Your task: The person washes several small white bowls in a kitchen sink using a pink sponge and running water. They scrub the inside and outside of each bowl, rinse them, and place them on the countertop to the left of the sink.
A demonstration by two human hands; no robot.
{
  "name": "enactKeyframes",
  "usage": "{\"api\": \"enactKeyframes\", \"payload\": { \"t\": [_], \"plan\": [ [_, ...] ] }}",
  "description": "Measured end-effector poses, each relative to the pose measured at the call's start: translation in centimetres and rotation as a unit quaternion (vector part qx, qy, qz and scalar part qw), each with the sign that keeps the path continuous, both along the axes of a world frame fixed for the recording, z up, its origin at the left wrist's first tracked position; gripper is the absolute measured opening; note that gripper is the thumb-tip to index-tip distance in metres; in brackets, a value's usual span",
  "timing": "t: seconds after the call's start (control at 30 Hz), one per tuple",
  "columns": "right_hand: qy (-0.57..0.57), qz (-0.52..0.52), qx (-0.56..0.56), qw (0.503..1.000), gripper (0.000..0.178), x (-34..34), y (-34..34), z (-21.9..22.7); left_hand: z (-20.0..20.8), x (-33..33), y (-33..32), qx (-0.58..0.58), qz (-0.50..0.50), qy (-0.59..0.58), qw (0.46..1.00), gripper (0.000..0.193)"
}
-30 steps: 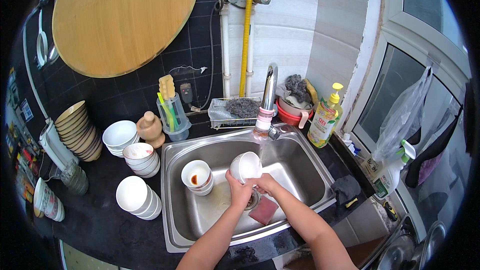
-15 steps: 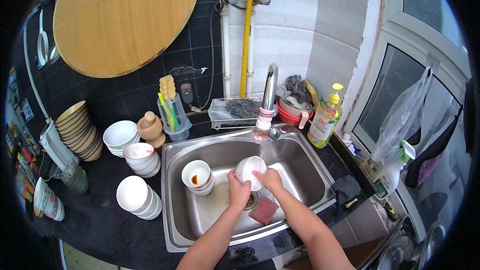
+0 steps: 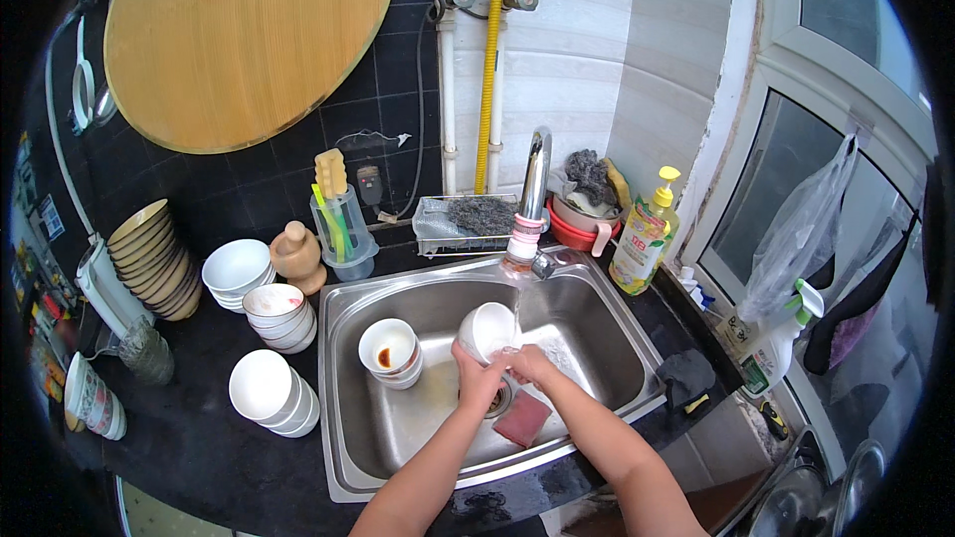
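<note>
Under the running tap (image 3: 531, 199), a white bowl (image 3: 490, 330) is tilted with its inside facing up. My left hand (image 3: 477, 376) grips it from the lower left. My right hand (image 3: 528, 364) closes on its lower right rim, where the water runs down; some of those fingertips are hidden. Below my hands a reddish sponge (image 3: 522, 421) lies in the steel sink (image 3: 343, 428), beside the partly covered drain. To the left inside the basin stands a small stack of white bowls (image 3: 390, 346), the top one with a brown stain.
Several stacks of white bowls (image 3: 263, 385) and a stack of tan bowls (image 3: 154, 259) stand on the left counter. Behind the sink are a utensil holder (image 3: 346, 234), a wire rack (image 3: 466, 229) and red basins (image 3: 574, 232). A soap bottle (image 3: 645, 239) stands at the right corner.
The bowl has turned in my hands, its opening now facing up rather than right. My right hand has moved from inside the bowl down to its lower rim.
</note>
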State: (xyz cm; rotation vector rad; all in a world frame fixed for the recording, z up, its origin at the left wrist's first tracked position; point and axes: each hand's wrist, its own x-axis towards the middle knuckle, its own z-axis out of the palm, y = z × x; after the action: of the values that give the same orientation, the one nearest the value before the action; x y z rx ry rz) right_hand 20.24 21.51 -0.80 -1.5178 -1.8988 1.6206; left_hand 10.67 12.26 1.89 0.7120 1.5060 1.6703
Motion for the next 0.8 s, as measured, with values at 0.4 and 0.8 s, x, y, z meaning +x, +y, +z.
{"api": "enactKeyframes", "payload": {
  "t": [0.4, 0.8],
  "plan": [
    [-0.077, 0.014, 0.164, 0.983, 0.055, 0.2, -0.4, 0.4, -0.4, -0.4, 0.0, -0.039, 0.010, 0.014, 0.999, 0.077],
    [-0.054, 0.055, 0.026, 0.997, 0.033, -0.3, 0.5, -1.0, -1.1, -0.3, 0.1, -0.071, 0.015, -0.022, 0.997, 0.072]
  ]
}}
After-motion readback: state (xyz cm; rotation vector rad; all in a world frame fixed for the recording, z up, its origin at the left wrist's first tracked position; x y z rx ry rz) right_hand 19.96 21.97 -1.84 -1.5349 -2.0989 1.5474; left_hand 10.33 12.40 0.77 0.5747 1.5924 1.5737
